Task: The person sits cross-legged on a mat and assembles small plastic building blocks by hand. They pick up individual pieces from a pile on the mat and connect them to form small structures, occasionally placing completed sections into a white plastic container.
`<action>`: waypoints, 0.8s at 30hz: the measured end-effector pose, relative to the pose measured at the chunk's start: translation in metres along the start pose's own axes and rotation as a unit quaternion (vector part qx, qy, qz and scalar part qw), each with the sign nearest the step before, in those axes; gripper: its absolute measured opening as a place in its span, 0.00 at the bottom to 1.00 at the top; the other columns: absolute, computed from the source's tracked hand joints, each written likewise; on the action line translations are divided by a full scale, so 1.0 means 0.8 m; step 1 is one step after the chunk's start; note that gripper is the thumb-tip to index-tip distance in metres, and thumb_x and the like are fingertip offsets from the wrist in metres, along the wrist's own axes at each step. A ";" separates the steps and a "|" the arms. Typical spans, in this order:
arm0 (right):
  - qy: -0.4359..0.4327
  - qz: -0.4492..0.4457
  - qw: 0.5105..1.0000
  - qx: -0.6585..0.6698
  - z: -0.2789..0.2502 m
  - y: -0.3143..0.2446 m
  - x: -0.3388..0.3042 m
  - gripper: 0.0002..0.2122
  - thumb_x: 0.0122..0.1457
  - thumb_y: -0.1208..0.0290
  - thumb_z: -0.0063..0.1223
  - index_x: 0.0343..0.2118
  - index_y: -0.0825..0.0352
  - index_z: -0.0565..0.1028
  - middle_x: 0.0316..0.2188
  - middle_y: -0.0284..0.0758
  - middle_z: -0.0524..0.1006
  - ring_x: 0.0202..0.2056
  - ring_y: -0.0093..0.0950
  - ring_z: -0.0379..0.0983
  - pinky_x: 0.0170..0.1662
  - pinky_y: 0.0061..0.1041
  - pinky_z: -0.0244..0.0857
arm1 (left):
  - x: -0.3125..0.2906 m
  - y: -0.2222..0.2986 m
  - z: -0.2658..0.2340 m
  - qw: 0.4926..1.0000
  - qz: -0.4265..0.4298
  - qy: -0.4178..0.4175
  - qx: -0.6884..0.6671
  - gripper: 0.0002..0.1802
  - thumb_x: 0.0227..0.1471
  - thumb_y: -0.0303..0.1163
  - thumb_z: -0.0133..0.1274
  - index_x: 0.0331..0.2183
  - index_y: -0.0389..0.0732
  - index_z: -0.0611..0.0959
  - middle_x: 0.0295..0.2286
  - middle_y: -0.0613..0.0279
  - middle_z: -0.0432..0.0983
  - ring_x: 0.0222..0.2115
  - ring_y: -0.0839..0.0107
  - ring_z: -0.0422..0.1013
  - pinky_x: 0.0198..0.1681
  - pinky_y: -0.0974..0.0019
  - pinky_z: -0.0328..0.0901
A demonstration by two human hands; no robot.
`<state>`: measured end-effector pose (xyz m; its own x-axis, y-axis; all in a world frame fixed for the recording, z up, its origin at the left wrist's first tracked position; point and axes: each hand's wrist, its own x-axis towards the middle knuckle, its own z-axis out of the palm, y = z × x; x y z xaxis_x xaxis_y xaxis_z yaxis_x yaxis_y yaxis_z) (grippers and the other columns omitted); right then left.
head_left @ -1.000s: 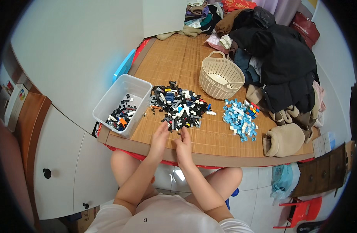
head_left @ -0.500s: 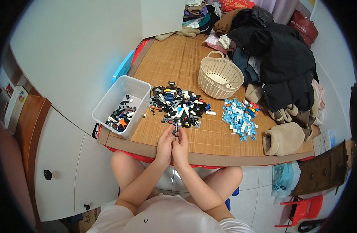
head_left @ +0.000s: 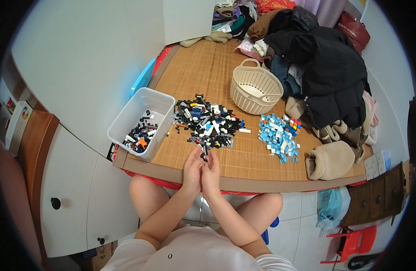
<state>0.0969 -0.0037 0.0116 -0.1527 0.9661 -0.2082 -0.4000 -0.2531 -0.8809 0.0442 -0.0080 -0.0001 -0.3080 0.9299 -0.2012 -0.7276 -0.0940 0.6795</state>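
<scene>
My left hand [head_left: 193,169] and my right hand [head_left: 210,170] are pressed together over the mat's front edge, fingers pointing away from me. Between the fingertips are small dark building bricks [head_left: 204,156]; their exact shapes are too small to make out. Just beyond lies a heap of mixed building bricks [head_left: 212,119], mostly black, grey and white, with a few blue ones. Left of the heap stands a clear plastic bin [head_left: 159,135] with more loose bricks [head_left: 143,135] at its bottom, among them an orange piece.
Right of the heap lie light-blue and white bricks [head_left: 276,142] with a puzzle cube [head_left: 293,126] beside them. Behind stands a beige basket [head_left: 244,97]. Clothes [head_left: 332,72] pile up at the far right. A blue lid [head_left: 143,77] leans behind the bin on the woven mat [head_left: 190,67].
My hands stay together in nearly the same place. The fingers and the dark bricks between them have shifted slightly; the view has moved a little.
</scene>
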 end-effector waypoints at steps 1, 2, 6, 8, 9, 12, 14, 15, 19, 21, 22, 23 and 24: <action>0.004 0.001 1.000 -0.004 -0.001 -0.001 0.000 0.28 0.51 0.86 0.32 0.58 0.69 0.48 0.58 0.45 0.49 0.60 0.34 0.45 0.59 0.27 0.43 | -0.001 0.001 0.002 1.000 -0.007 0.005 0.006 0.28 0.48 0.20 0.34 0.54 0.31 0.57 0.53 0.49 0.53 0.54 0.66 0.52 0.55 0.68 0.50; 0.009 0.002 1.000 -0.007 -0.001 -0.001 -0.001 0.28 0.51 0.86 0.33 0.58 0.69 0.48 0.58 0.45 0.49 0.59 0.34 0.45 0.59 0.27 0.43 | -0.003 0.003 0.005 1.000 -0.014 0.010 0.013 0.28 0.48 0.20 0.34 0.53 0.32 0.58 0.53 0.50 0.54 0.54 0.66 0.53 0.55 0.67 0.50; 0.031 -0.011 0.999 0.003 -0.003 -0.001 -0.005 0.27 0.51 0.86 0.33 0.57 0.69 0.49 0.58 0.45 0.51 0.59 0.33 0.47 0.59 0.27 0.44 | -0.011 0.009 0.011 0.999 -0.033 0.021 0.026 0.28 0.47 0.20 0.34 0.53 0.32 0.58 0.53 0.50 0.54 0.54 0.66 0.54 0.56 0.67 0.50; 0.032 -0.008 0.999 0.007 -0.005 0.001 -0.007 0.27 0.51 0.86 0.34 0.57 0.69 0.50 0.57 0.45 0.51 0.58 0.33 0.48 0.59 0.27 0.44 | -0.010 0.006 0.005 0.999 -0.025 0.015 0.017 0.28 0.48 0.20 0.34 0.53 0.31 0.58 0.53 0.50 0.54 0.55 0.66 0.53 0.57 0.67 0.49; 0.033 -0.006 0.999 0.009 -0.005 0.001 -0.007 0.27 0.51 0.86 0.34 0.57 0.69 0.50 0.57 0.44 0.51 0.58 0.33 0.48 0.59 0.27 0.45 | -0.010 0.004 0.003 1.000 -0.021 0.012 0.013 0.28 0.48 0.20 0.34 0.53 0.31 0.58 0.53 0.50 0.54 0.55 0.65 0.52 0.57 0.66 0.49; 0.038 -0.011 0.999 0.011 -0.009 0.003 -0.008 0.29 0.50 0.87 0.31 0.58 0.69 0.46 0.56 0.45 0.51 0.58 0.33 0.48 0.58 0.27 0.45 | -0.011 0.001 0.003 1.000 -0.019 -0.001 -0.008 0.27 0.48 0.20 0.34 0.53 0.30 0.58 0.53 0.49 0.53 0.56 0.65 0.51 0.57 0.66 0.48; 0.045 -0.027 0.998 0.034 -0.015 0.008 -0.006 0.29 0.51 0.86 0.33 0.58 0.67 0.46 0.56 0.44 0.52 0.58 0.32 0.49 0.58 0.26 0.47 | -0.014 0.002 0.007 1.000 -0.017 -0.012 -0.013 0.27 0.48 0.21 0.34 0.53 0.29 0.57 0.53 0.48 0.54 0.56 0.65 0.50 0.58 0.66 0.48; 0.049 -0.035 0.997 0.046 -0.016 0.009 -0.005 0.29 0.51 0.86 0.34 0.58 0.66 0.46 0.56 0.44 0.52 0.57 0.32 0.49 0.57 0.26 0.48 | -0.015 0.002 0.009 1.000 -0.016 -0.017 -0.015 0.27 0.49 0.21 0.34 0.53 0.29 0.57 0.53 0.48 0.54 0.56 0.65 0.50 0.58 0.66 0.47; 0.070 -0.036 0.996 0.049 -0.017 0.007 -0.007 0.30 0.51 0.87 0.34 0.59 0.66 0.44 0.56 0.44 0.52 0.57 0.31 0.49 0.56 0.25 0.50 | -0.014 -0.003 0.007 1.000 -0.016 -0.001 -0.014 0.27 0.49 0.21 0.34 0.53 0.29 0.57 0.53 0.47 0.53 0.56 0.65 0.50 0.57 0.66 0.47; 0.062 -0.027 0.997 0.045 -0.016 0.005 -0.008 0.30 0.51 0.87 0.33 0.59 0.66 0.44 0.57 0.44 0.51 0.57 0.31 0.49 0.55 0.24 0.50 | -0.016 -0.002 0.012 1.000 -0.022 0.017 -0.008 0.27 0.49 0.20 0.34 0.53 0.29 0.58 0.54 0.46 0.52 0.56 0.64 0.49 0.57 0.66 0.47; 0.048 -0.024 0.998 0.028 -0.016 0.005 -0.008 0.29 0.51 0.87 0.33 0.59 0.68 0.45 0.57 0.44 0.50 0.58 0.32 0.48 0.57 0.25 0.49 | -0.016 -0.003 0.011 1.000 -0.023 0.013 0.005 0.27 0.49 0.21 0.34 0.53 0.29 0.57 0.53 0.46 0.52 0.56 0.64 0.49 0.57 0.66 0.47; 0.034 -0.021 0.999 0.011 -0.017 0.005 -0.008 0.29 0.51 0.87 0.32 0.58 0.69 0.45 0.57 0.45 0.50 0.58 0.32 0.47 0.58 0.26 0.47 | -0.015 -0.003 0.010 1.000 -0.024 0.009 0.017 0.27 0.50 0.21 0.34 0.53 0.30 0.57 0.53 0.47 0.53 0.56 0.65 0.50 0.57 0.66 0.47; 0.020 -0.018 1.000 -0.006 -0.017 0.004 -0.008 0.29 0.51 0.87 0.32 0.58 0.70 0.45 0.57 0.45 0.50 0.59 0.33 0.47 0.59 0.27 0.45 | -0.015 -0.003 0.009 0.999 -0.025 0.005 0.030 0.26 0.51 0.22 0.34 0.54 0.30 0.56 0.53 0.48 0.54 0.56 0.66 0.50 0.57 0.67 0.48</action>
<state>0.1087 -0.0102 0.0043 -0.1009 0.9761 -0.1926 -0.3946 -0.2169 -0.8929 0.0538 -0.0164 0.0054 -0.2786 0.9293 -0.2424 -0.7037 -0.0257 0.7100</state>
